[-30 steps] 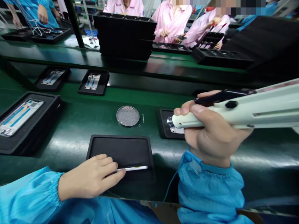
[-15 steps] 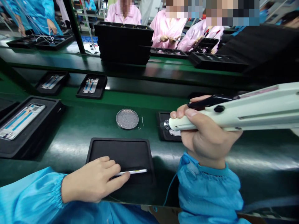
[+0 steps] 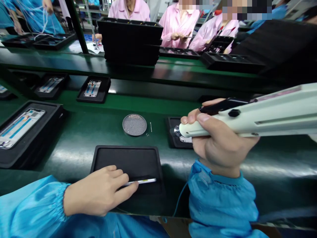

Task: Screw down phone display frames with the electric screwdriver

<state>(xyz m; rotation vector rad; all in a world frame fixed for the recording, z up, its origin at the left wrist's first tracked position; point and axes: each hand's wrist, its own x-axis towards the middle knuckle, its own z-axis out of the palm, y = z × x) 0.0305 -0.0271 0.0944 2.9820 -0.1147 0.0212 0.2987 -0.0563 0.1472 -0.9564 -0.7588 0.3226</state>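
My left hand (image 3: 102,190) is closed on a slim white bar-shaped piece (image 3: 146,180) with a yellow mark; its near part is hidden under the fingers, and I cannot tell its kind. Beneath it lies a shallow black tray (image 3: 123,158). My right hand (image 3: 220,142) wraps round a pale green electric screwdriver (image 3: 277,115) with a black lever on top. The screwdriver's metal nose points left, over a second black tray (image 3: 172,140). A phone frame (image 3: 185,139) in that tray is mostly hidden by the hand and tool.
A round dish (image 3: 134,125) of tiny screws stands mid-table beside a thin white stick (image 3: 151,127) and several loose bits. Phone frames (image 3: 22,127) lie in black trays at left. Stacked black trays (image 3: 131,43) stand on the shelf; co-workers in pink (image 3: 178,26) sit beyond.
The view has shifted slightly, so the trays at left sit a little further left and higher. Both hands keep their holds, nearly still. Across the shelf, a co-worker's hand now shows beside the stack.
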